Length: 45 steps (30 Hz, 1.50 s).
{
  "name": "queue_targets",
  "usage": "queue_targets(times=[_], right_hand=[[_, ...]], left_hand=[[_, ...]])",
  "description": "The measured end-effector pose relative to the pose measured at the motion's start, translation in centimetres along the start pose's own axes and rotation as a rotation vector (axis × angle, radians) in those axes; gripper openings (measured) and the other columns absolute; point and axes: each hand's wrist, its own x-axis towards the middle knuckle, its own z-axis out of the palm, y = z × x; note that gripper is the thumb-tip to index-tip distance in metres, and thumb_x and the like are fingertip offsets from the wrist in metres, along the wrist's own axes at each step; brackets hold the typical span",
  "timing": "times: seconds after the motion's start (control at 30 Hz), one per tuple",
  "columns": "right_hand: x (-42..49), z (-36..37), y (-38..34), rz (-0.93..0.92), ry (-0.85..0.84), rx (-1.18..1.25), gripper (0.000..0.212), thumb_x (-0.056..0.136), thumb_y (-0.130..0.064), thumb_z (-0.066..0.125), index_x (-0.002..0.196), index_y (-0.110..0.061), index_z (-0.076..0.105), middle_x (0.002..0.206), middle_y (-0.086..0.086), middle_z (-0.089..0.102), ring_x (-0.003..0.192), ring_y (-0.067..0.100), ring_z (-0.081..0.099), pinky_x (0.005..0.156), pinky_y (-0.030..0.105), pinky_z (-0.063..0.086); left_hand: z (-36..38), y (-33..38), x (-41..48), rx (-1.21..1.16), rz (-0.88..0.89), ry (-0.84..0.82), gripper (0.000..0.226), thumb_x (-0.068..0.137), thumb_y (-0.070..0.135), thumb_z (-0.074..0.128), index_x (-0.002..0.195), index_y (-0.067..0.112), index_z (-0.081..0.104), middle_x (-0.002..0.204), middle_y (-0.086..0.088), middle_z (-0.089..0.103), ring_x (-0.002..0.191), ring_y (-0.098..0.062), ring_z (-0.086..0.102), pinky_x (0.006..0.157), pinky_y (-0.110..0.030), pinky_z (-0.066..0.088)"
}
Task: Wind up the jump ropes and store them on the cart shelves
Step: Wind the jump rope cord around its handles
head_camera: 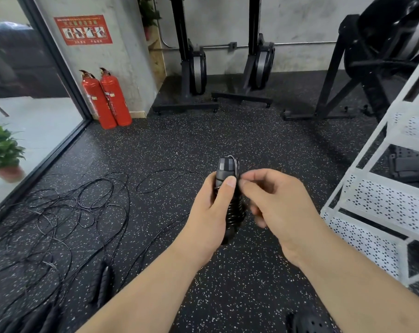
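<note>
Jump rope, wound round its handles, is grasped upright in the left grip, above the floor; its cord is pinched by the right grip. Loose ropes are strewn left of the white cart.

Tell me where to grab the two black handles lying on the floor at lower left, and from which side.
Take the handles round their middle, from above, pinching across their narrow width. They lie flat on the floor, side by side, so one grip likely closes on both. The loose cords run off their far ends, so stay clear of those.
</note>
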Motion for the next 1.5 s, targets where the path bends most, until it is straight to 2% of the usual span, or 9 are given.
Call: queue_targets(times=[0.27,0.37,0.57,0.67,0.8,1.0,1.17,1.33,1.5], right_hand=[[-0.2,-0.5,0.0,-0.284,0.111,-0.525,0.024,0.094,-0.018,0.076,0.095,-0.036,0.059,0.089,-0.015,0.075,0.071,0.004,0.071,0.067,0.021,0.052],[-0.2,-0.4,0.1,-0.321,0.145,-0.521,0.024,0.092,-0.019,0.077,0.094,-0.034,0.058,0.086,-0.013,0.071,0.075,0.005,0.067,0.065,0.013,0.046],[-0.8,0.3,0.4,-0.456,0.206,-0.507,0.023,0.089,-0.017,0.075,0.086,-0.030,0.056,0.066,-0.007,0.062,0.064,0.011,0.060,0.061,0.013,0.043],[-0.8,0.7,0.7,-0.491,0.187,-0.483,0.025,0.089,-0.014,0.073,0.085,-0.030,0.053,0.064,-0.006,0.059,0.060,0.014,0.055,0.059,0.015,0.041],[0.1,1.0,0.7,-0.252,0.100,-0.130,0.021,0.099,-0.007,0.066,0.093,-0.024,0.055,0.070,-0.005,0.060,0.057,0.015,0.051,0.052,0.029,0.045],[0.4,1.1,0.1,0.094,-0.025,0.541,0.021,0.104,0.002,0.056,0.101,-0.019,0.056,0.067,-0.005,0.043,0.051,0.007,0.032,0.043,0.021,0.025],[-0.1,2.4,1.2,-0.140,0.054,0.173,0.022,0.107,0.000,0.048,0.097,-0.019,0.055,0.062,-0.005,0.043,0.054,0.011,0.036,0.050,0.029,0.031],[-0.7,3.6,2.4,-0.560,0.064,-0.434,0.029,0.100,0.001,0.054,0.094,-0.027,0.055,0.096,-0.011,0.057,0.077,0.012,0.059,0.068,0.021,0.044],[1.5,1.9,1.5,-0.179,-0.091,-0.105,0.014,0.105,-0.018,0.064,0.104,-0.030,0.059,0.085,-0.010,0.061,0.062,0.010,0.047,0.057,0.028,0.040]], left_hand=[[0.6,-0.1,-0.2,-0.054,-0.121,-0.059,0.022,0.112,0.037,0.051,0.127,0.028,0.065,0.101,-0.009,0.074,0.090,-0.015,0.068,0.079,-0.028,0.061],[0.9,0.3,-0.2,-0.215,-0.215,-0.032,0.021,0.109,0.038,0.057,0.121,0.029,0.072,0.120,-0.017,0.075,0.102,-0.027,0.073,0.089,-0.048,0.062],[1.0,0.0,0.2,-0.240,-0.204,0.001,0.034,0.104,0.046,0.064,0.125,0.019,0.067,0.122,-0.022,0.074,0.102,-0.036,0.073,0.089,-0.054,0.059],[1.1,-0.1,0.2,-0.204,-0.215,0.032,0.045,0.100,0.057,0.063,0.124,0.019,0.065,0.110,-0.022,0.074,0.087,-0.033,0.068,0.070,-0.045,0.055],[0.6,0.1,0.5,-0.177,-0.225,-0.015,0.041,0.103,0.058,0.058,0.116,0.022,0.072,0.099,-0.016,0.074,0.076,-0.031,0.066,0.062,-0.038,0.054],[0.1,0.5,0.8,-0.217,-0.296,-0.004,0.039,0.101,0.051,0.065,0.118,0.017,0.073,0.099,-0.011,0.076,0.081,-0.025,0.071,0.074,-0.044,0.060],[1.0,0.3,1.1,-0.259,-0.306,0.131,0.036,0.099,0.050,0.070,0.113,0.017,0.067,0.088,-0.008,0.072,0.076,-0.025,0.068,0.073,-0.043,0.054],[0.7,0.2,1.7,-0.353,-0.306,0.205,0.044,0.097,0.057,0.069,0.121,0.021,0.065,0.103,-0.010,0.076,0.094,-0.026,0.075,0.086,-0.047,0.059],[-0.1,-0.2,2.2,-0.225,-0.227,0.180,0.027,0.103,0.050,0.065,0.116,0.027,0.071,0.104,-0.006,0.076,0.095,-0.024,0.072,0.086,-0.045,0.057]])
